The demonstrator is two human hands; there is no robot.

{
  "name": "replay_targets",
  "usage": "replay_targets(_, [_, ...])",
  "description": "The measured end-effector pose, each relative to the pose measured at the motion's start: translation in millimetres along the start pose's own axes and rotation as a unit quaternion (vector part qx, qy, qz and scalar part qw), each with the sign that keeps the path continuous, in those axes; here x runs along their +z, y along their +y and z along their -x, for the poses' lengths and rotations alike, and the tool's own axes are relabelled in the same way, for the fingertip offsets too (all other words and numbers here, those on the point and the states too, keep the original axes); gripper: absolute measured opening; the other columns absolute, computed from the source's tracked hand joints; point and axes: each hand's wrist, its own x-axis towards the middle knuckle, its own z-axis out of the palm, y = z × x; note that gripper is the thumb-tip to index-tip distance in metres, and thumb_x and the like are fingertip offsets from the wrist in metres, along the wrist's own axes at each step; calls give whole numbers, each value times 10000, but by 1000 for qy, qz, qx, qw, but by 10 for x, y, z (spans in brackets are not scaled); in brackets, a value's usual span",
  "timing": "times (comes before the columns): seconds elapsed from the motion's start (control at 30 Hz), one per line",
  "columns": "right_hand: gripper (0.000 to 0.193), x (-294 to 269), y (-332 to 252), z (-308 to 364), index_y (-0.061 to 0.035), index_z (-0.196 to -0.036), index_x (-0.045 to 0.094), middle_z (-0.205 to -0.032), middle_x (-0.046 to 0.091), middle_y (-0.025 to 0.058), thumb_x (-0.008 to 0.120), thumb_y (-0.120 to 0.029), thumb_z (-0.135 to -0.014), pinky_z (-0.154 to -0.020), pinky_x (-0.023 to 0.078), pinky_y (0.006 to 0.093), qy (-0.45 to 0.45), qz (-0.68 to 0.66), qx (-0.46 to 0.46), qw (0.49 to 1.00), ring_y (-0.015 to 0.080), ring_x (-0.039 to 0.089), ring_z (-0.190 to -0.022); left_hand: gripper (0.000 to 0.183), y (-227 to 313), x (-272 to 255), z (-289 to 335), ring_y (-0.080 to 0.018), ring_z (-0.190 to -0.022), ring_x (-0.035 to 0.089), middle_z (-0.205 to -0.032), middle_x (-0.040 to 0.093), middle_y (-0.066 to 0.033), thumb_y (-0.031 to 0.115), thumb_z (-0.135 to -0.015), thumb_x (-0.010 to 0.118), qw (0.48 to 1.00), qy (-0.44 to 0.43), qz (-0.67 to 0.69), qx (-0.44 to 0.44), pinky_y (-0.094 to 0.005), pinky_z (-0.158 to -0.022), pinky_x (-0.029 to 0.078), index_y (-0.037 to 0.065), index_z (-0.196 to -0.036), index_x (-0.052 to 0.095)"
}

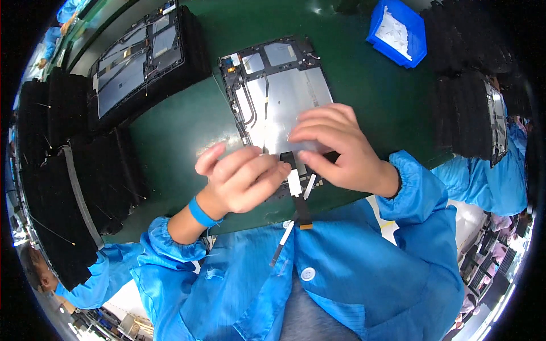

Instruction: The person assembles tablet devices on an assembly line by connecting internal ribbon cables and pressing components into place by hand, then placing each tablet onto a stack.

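A tablet-like display panel (284, 108) with a silver metal back and black frame lies on the green table in front of me. A black flat flex cable (302, 209) with a white label runs off its near edge toward me, ending in an orange tip. My left hand (242, 179), a blue band at its wrist, is curled with its fingertips closed at the upper part of this cable. Over the panel's near right part arches my right hand (338, 148), thumb and fingers apart, nothing visible between them. A thin strip (282, 241) with a white section hangs beside the cable.
Stacked panels in black foam (142, 68) stand at the far left, with more black foam (62, 187) nearer. A blue bin (418, 34) of white pieces sits far right. Foam with panels (466, 113) borders the right side. Other people in blue sleeves (500, 182) flank the table.
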Motion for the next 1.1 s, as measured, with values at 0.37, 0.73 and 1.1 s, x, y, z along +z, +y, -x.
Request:
replay_targets(0.37, [88, 17, 11, -241, -70, -762, 635, -766, 605, 63, 708, -113, -736, -730, 445, 351, -9, 64, -13, 998, 206, 598, -760, 114, -68, -63, -25, -101, -911, 592, -912, 655, 58, 174, -725, 614, 991, -22, 44, 124, -341, -955, 304, 196, -818, 677])
replay_targets(0.73, [158, -1092, 822, -301, -34, -947, 658, -865, 637, 60, 689, -95, -804, -645, 466, 277, 318, 459, 69, 827, 151, 552, -686, 126, -196, 289, -226, -185, -896, 560, -814, 631, 8, 112, -669, 763, 936, -42, 238, -254, -424, -982, 282, 118, -767, 684])
replay_targets(1.1, [375, -170, 145, 15, -131, -1149, 608, -1290, 563, 30, 437, -390, -940, -937, 350, 410, -140, 145, -203, 958, 270, 469, -1248, 117, -199, 331, -217, -239, -1001, 500, -930, 584, 4, 147, -658, 765, 947, -85, 142, -275, -460, -975, 266, 139, -732, 674])
